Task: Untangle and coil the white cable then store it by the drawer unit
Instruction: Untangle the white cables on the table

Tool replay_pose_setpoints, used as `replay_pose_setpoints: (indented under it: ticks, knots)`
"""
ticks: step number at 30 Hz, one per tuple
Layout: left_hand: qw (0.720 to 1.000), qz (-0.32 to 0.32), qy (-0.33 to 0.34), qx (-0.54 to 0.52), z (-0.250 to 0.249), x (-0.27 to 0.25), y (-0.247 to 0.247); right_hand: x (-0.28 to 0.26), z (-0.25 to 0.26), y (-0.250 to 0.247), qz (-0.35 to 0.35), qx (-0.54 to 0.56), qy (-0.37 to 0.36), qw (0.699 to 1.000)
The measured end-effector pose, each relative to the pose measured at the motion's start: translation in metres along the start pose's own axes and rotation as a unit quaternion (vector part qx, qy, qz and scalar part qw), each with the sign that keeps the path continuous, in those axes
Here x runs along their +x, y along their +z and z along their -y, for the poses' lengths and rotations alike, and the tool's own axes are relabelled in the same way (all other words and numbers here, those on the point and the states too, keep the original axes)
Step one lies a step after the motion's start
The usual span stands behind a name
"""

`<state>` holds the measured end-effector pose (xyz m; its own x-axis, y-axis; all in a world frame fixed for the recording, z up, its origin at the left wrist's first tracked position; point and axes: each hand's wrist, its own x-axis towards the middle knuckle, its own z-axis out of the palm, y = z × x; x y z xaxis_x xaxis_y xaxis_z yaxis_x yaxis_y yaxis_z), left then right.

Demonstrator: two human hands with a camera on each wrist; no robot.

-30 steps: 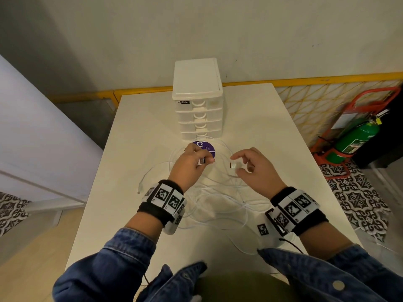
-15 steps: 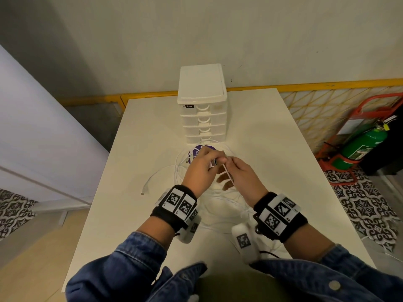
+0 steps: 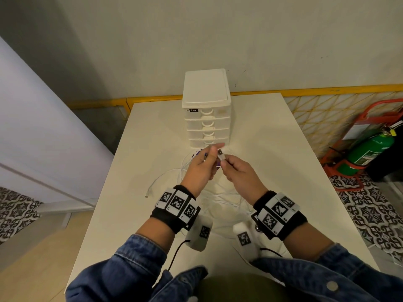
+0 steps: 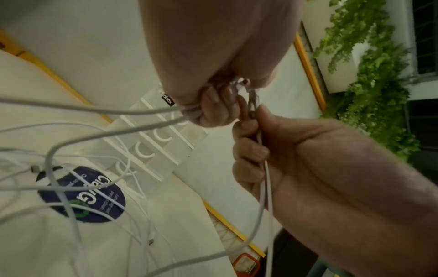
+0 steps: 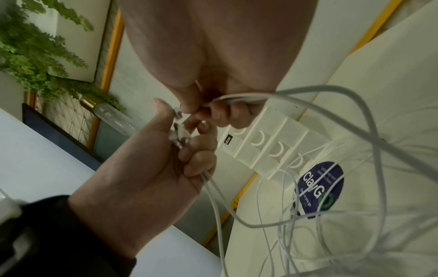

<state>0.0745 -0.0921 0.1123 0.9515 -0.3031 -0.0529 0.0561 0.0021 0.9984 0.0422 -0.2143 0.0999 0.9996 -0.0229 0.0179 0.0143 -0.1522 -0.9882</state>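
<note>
The white cable [image 3: 165,177] lies in tangled loops on the white table [image 3: 261,138], with one loose end at the left. Both hands are raised together just in front of the white drawer unit [image 3: 207,110]. My left hand [image 3: 207,156] grips a cable plug and strands; the right wrist view shows its fingers [image 5: 196,161] curled round them. My right hand [image 3: 223,163] pinches a second plug [image 3: 221,154] against the left fingers. In the left wrist view that right hand [image 4: 251,120] holds the plug upright, and the cable [image 4: 265,187] trails down from its palm.
A round purple sticker [image 4: 81,195] lies on the table under the loops, right before the drawer unit [image 4: 154,142]. A green fire extinguisher [image 3: 370,151] in a red stand is on the floor to the right. A yellow rail [image 3: 327,89] runs behind the table.
The hands were apart a second ago, each pinching a plug. They have come together and risen toward the drawer unit, so the two plugs now meet.
</note>
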Motion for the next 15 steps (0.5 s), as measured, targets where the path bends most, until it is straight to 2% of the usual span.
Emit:
replay_pose_setpoints:
  ticks: [4,10,15]
  knots:
    - [0.998,-0.038,0.041,-0.037,-0.006,0.001,-0.007,0.0,-0.003,-0.001,0.019,-0.057,-0.01,0.998]
    - [0.995,-0.077,0.036,-0.049,-0.007,-0.002,-0.002,0.0,-0.005,0.006,0.001,-0.042,-0.003,0.999]
    - [0.996,-0.072,0.03,-0.033,-0.002,-0.003,0.003,0.0,-0.006,0.013,-0.059,-0.02,-0.021,0.998]
